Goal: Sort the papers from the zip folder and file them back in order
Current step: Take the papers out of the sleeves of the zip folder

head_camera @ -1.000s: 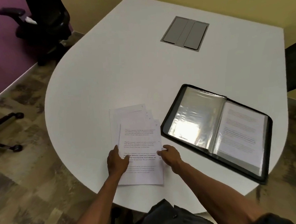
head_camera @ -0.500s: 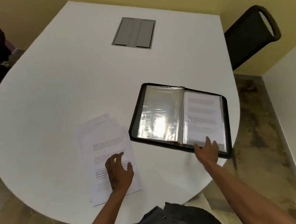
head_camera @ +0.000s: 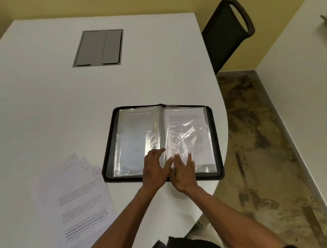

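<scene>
- Two hands on folder (head_camera: 162, 142), near its front edge by the spine.
- Left hand (head_camera: 155, 169): fingers spread loose, lying on bottom of left sleeve (head_camera: 137, 142), index stretched toward spine; gripping nothing visible.
- Right hand (head_camera: 183, 173): flat, fingers extended and slightly apart, pressed on bottom of right sleeve (head_camera: 187, 134); no pinch seen.
- Thumbs of both hands close together at spine, touching or nearly so; cannot tell which.
- Folder: black, zip-edged, open flat on desk (head_camera: 53, 103), near desk's right curved edge.
- Left sleeve: clear plastic, glare; contents not readable, cannot tell if filled.
- Right sleeve: holds printed sheet, text blurred; plastic creased with shiny wrinkles above right hand.
- Papers (head_camera: 81, 204): loose fanned stack on desk, left of folder, close to its front-left corner, possibly touching; top sheet printed, partly bold lines, corners of lower sheets showing at upper edge. Left forearm crossing stack's lower right corner.
- Grey hatch (head_camera: 98, 48): two flaps set in desk, far side, well apart from folder.
- Black chair (head_camera: 228, 31): beyond desk's right edge, by yellow wall.
- Floor (head_camera: 264, 147): mottled brown, right of desk.
</scene>
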Motion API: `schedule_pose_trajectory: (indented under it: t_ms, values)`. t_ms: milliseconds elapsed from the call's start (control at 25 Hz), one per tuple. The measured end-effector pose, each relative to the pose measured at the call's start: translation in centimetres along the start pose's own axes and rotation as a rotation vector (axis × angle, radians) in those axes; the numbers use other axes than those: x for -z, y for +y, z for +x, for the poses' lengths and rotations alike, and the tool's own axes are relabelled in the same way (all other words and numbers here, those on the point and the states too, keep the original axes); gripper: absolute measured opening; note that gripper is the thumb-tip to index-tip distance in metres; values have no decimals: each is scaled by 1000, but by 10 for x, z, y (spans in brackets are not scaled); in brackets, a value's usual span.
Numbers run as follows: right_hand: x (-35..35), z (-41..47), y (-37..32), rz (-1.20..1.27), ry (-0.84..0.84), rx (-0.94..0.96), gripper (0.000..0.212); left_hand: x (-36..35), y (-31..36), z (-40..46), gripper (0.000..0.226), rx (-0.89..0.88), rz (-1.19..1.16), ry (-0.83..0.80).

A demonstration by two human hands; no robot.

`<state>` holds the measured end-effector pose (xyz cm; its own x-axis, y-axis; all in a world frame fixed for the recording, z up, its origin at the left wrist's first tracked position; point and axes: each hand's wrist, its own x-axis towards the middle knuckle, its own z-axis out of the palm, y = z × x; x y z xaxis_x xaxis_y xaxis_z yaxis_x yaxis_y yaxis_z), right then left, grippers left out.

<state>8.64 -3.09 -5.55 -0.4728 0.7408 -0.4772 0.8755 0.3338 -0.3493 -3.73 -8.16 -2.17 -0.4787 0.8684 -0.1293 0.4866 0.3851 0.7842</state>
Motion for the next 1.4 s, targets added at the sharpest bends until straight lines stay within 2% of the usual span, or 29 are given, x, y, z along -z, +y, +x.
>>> schedule_pose_trajectory:
  t_ms: [120, 200, 280, 360, 440, 520, 600, 640, 720, 800, 880, 960, 1040, 1080, 1160, 1320, 1400]
  values:
    - [6, -4, -17, -196, 60, 283, 71, -12, 28, 29, 77, 83, 54, -41]
    - [10, -12, -31, -183, 67, 469, 61, -9, 38, 44, 91, 140, 140, -21]
    - [17, -18, -35, -71, 55, 597, 57, -1, 40, 57, 84, 147, 181, 68]
    - [18, -21, -23, 65, 125, 695, 52, 15, 35, 66, 73, 210, 141, 199]
    - [8, -20, 6, 219, 277, 566, 57, 33, 17, 72, 68, 306, 79, 244]
    - [2, -22, 42, 274, 322, 158, 67, 49, -13, 76, 62, 408, -46, 250]
    - [4, -22, 76, 189, 111, -254, 77, 64, -36, 76, 58, 514, -168, 282]
    - [5, -22, 88, 133, 22, -348, 80, 69, -42, 76, 58, 555, -160, 298]
    - [4, -23, 98, 37, -27, -350, 81, 76, -47, 73, 66, 582, -5, 323]
    - [0, -24, 101, 57, 80, -319, 75, 75, -47, 70, 74, 477, 188, 345]
    - [1, -21, 99, 253, 328, -339, 63, 56, -46, 63, 70, 257, 312, 329]
    - [13, -13, 99, 564, 493, -459, 56, 23, -36, 52, 63, 76, 300, 217]
    - [32, -4, 102, 818, 528, -607, 48, -10, -15, 39, 55, -59, 226, 34]
    - [40, -1, 104, 868, 534, -647, 37, -24, -6, 32, 51, -114, 217, -56]
    - [51, 0, 104, 818, 566, -636, 12, -49, 10, 23, 47, -216, 269, -181]
    - [54, -9, 99, 690, 642, -538, 13, -81, 27, 14, 47, -353, 469, -257]
    - [53, -13, 101, 732, 684, -485, 14, -86, 27, 17, 31, -359, 494, -251]
